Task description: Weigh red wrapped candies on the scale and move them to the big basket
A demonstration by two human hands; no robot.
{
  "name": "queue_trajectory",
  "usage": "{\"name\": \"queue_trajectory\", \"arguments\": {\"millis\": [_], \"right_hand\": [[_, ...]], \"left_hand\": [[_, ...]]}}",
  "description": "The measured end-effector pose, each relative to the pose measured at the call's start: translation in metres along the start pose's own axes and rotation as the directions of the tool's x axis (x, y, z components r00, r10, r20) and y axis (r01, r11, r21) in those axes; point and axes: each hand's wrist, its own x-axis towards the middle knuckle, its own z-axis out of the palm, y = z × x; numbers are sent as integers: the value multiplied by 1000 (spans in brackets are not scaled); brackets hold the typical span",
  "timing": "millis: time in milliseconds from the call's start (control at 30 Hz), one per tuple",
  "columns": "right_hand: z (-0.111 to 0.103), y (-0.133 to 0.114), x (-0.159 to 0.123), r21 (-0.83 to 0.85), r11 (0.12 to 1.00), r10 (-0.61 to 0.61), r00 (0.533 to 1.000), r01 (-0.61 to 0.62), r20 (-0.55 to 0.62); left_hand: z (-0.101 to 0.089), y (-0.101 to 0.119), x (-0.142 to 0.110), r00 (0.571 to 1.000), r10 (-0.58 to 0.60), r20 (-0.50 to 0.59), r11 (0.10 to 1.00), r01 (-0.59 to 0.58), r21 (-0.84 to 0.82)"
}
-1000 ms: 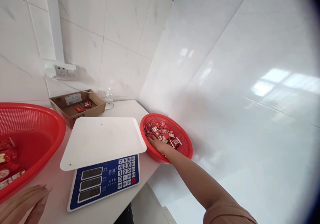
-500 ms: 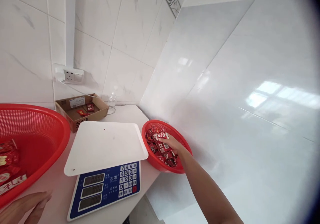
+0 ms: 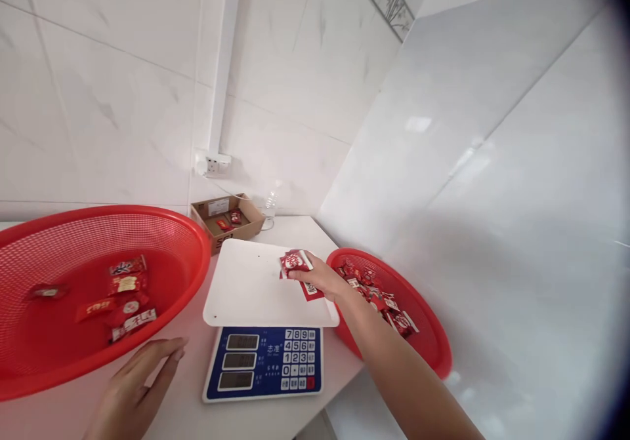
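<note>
My right hand (image 3: 317,277) grips a few red candy packets (image 3: 295,262) and holds them over the right edge of the white weighing tray (image 3: 256,282) of a blue electronic scale (image 3: 268,361). Behind my wrist sits a small red basket (image 3: 423,335) filled with several more red packets. My left hand (image 3: 132,387) lies flat and empty on the white table, fingers apart, just in front of a large red basket (image 3: 187,256) that holds several red packets (image 3: 123,292).
A brown cardboard box (image 3: 226,220) with a couple of red packets stands at the back of the table. A clear plastic bottle (image 3: 270,205) is beside it. A wall socket (image 3: 214,163) hangs above. The table ends just right of the small basket.
My right hand has lifted packets out of the small red basket and carried them left over the scale tray. The view has swung left, showing more of the large basket.
</note>
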Motion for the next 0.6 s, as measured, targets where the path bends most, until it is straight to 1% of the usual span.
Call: {"name": "queue_trajectory", "arguments": {"millis": [67, 133, 200, 267, 467, 600], "right_hand": [[8, 5, 12, -130, 991, 7, 1000, -9, -18], [9, 10, 19, -201, 979, 13, 998, -25, -61], [5, 13, 21, -231, 973, 0, 995, -23, -99], [1, 12, 18, -251, 968, -9, 994, -20, -111], [2, 8, 9, -263, 965, -33, 999, 25, -27], [0, 12, 15, -329, 944, -44, 995, 14, -85]], "left_hand": [[-3, 8, 4, 1000, 11, 7, 999, -11, -50], [-5, 13, 7, 1000, -8, -3, 997, 8, -71], [-7, 15, 7, 999, -39, 4, 996, 39, -85], [-7, 15, 6, 997, -69, 24, 992, 71, -103], [-4, 14, 3, 992, -116, 44, 983, 121, -137], [-5, 14, 3, 984, -167, 54, 971, 174, -167]]}}
